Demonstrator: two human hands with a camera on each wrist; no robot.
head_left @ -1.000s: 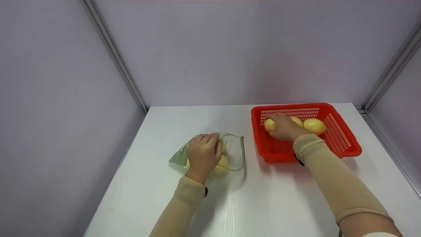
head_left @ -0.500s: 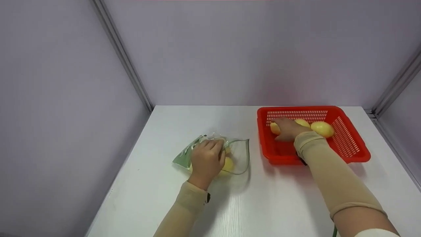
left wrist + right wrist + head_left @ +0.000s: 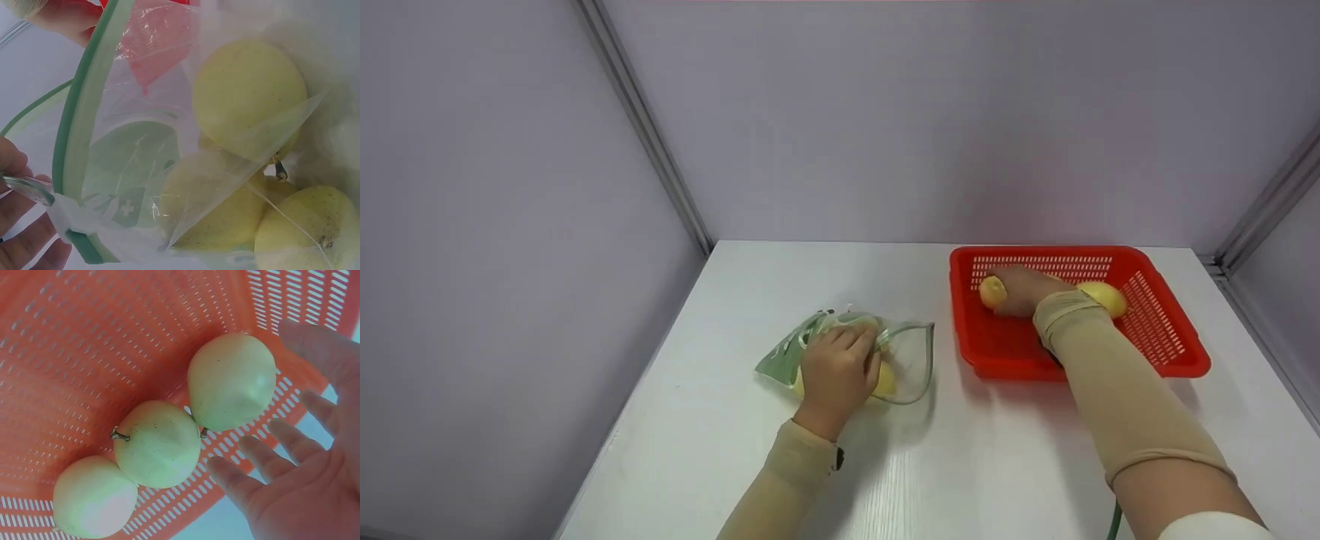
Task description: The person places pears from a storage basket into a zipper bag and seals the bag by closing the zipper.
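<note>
My left hand pinches the rim of a clear zip bag with a green zip strip and green print. In the left wrist view the bag's mouth gapes beside the thumb and fingers, and several yellow pears lie inside. My right hand is in the red basket, at the leftmost pear. Its fingers look spread and uncurled in the right wrist view, close to the nearest pear. Two more pears sit in a row beyond it; my hand mostly hides the middle one in the head view.
The red perforated basket stands at the back right of the white table. A gap of bare tabletop separates it from the bag. Grey-white panels enclose the back and sides.
The whole head view has shifted slightly. My right hand stays at the leftmost pear but has turned, covering more of the middle pear. More green print shows on the bag beside my left hand.
</note>
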